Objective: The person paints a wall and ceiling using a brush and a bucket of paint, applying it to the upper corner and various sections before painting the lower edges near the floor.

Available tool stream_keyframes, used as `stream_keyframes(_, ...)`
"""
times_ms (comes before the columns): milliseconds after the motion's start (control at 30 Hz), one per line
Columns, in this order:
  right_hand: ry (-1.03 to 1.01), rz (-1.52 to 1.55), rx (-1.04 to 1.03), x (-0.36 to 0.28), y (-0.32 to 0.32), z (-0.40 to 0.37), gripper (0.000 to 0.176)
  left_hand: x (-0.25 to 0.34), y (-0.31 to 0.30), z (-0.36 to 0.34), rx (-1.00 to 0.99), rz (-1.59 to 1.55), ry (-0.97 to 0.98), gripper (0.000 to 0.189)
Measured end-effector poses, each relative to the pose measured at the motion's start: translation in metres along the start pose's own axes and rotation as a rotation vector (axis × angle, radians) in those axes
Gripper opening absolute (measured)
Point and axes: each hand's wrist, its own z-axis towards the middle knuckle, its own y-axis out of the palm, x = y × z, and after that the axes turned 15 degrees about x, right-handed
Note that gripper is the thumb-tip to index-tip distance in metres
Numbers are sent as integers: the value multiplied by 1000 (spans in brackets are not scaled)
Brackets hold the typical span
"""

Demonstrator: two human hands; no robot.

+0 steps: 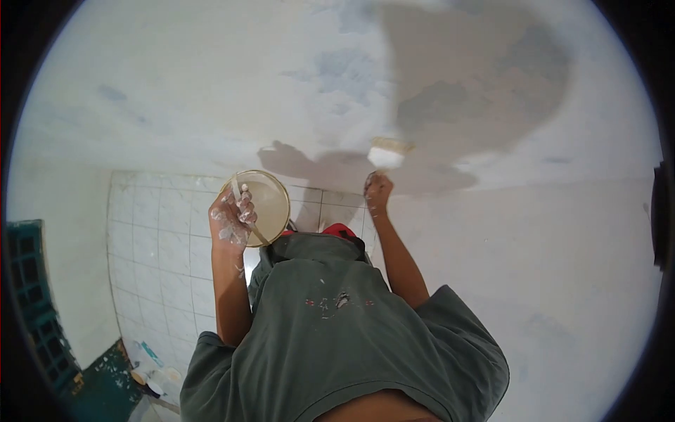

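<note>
Tool (387,154), white, flared, tan-edged, in right hand (378,188); left hand (233,216) holds bucket (272,202).

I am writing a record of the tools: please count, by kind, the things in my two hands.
Right hand, wide flat-headed tool (brush or scraper, unclear): 1
Left hand, round open container: 1
Left hand, slim tool: 1, taking its two visible ends as one
Total: 3

Dim, soft-focus fisheye frame, black curved edges, broad shadow on wall (590,260).
</note>
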Motion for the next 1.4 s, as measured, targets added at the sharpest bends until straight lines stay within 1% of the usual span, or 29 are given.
stream_keyframes(33, 60, -52, 21, 19, 1, -7, 34, 0, 1, -1, 1, 17, 19, 28)
stream_keyframes(67, 56, -46, 27, 30, 3, -14, 34, 1, 2, -2, 5, 38, 35, 28)
stream_keyframes(133, 161, 4, 47, 50, 8, -25, 36, 0, 4, -4, 17, 38, 43, 27)
stream_keyframes(167, 155, 13, 64, 60, 9, -31, 36, 1, 4, -4, 29, 40, 43, 27)
stream_keyframes(233, 186, -81, 81, 71, 10, -40, 45, 2, 4, -5, -4, 40, 31, 26)
stream_keyframes(267, 176, -72, 97, 76, 7, -44, 45, 2, 2, -4, -30, 28, 15, 26)
stream_keyframes(333, 558, -283, 83, 74, 3, -54, 46, 1, 1, -2, -53, 37, 9, 26)
stream_keyframes(367, 545, -271, 94, 73, 1, -54, 46, 2, 1, -1, -58, 32, 5, 26)
stream_keyframes(433, 1164, -72, -2, 71, -4, -45, 45, 4, -1, 0, -89, 40, -8, 23)
stream_keyframes(467, 1158, -71, -7, 71, -5, -39, 45, 4, -3, 1, -90, 39, -27, 21)
stream_keyframes(533, 1024, -180, 64, 57, -4, -24, 46, 4, -7, 5, -108, 52, -33, 24)
stream_keyframes(567, 921, -260, 58, 32, 1, -13, 46, 4, -7, 7, -127, 66, -45, 27)
stream_keyframes(600, 918, -263, 49, 9, 3, -9, 46, 4, -6, 6, -125, 59, -39, 27)
stream_keyframes(667, 846, -227, 25, -37, 5, -9, 44, 4, -4, 3, -88, 51, -67, 27)
stream_keyframes(800, 548, -221, 37, -144, 5, -25, 42, 1, -9, 6, -60, 14, -37, 27)
stream_keyframes(867, 359, -209, 185, -174, 14, -24, 41, 0, -10, 8, -82, -5, -20, 27)
stream_keyframes(900, 371, -226, 152, -176, 15, -19, 41, 0, -10, 7, -78, -12, -15, 25)
stream_keyframes(967, 55, 114, 186, -176, 18, -5, 39, -1, -6, 2, -29, -36, 14, 25)
stream_keyframes(1000, 75, 106, 147, -172, 19, 4, 39, -1, -5, 1, -5, -36, 28, 24)
stream_keyframes(1067, 228, 150, 49, -153, 21, 21, 39, -1, -6, 2, 52, -100, 25, 23)
stream_keyframes(1100, 249, 127, 10, -143, 22, 28, 39, -1, -5, 0, 43, -100, 13, 25)
stream_keyframes(1133, 402, 244, -37, -125, 21, 31, 41, -2, -6, 0, 29, -94, 10, 26)
stream_keyframes(1167, 566, 356, -70, -107, 18, 31, 44, -3, -3, -2, 63, -108, 18, 27)
stream_keyframes(1200, 590, 347, -96, -88, 15, 29, 44, -2, 1, -5, 91, -125, 31, 27)
stream_keyframes(1267, 729, 357, -54, -48, 7, 23, 47, -2, 6, -7, 188, -142, 47, 27)
stream_keyframes(1300, 750, 351, -69, -33, 5, 16, 47, -2, 3, -7, 162, -121, 47, 28)
stream_keyframes(1367, 918, 348, 8, -18, -8, -7, 47, 0, 7, -9, 187, -107, 31, 26)
stream_keyframes(1400, 937, 342, -8, -10, -10, -11, 47, -2, 8, -10, 196, -104, 37, 25)
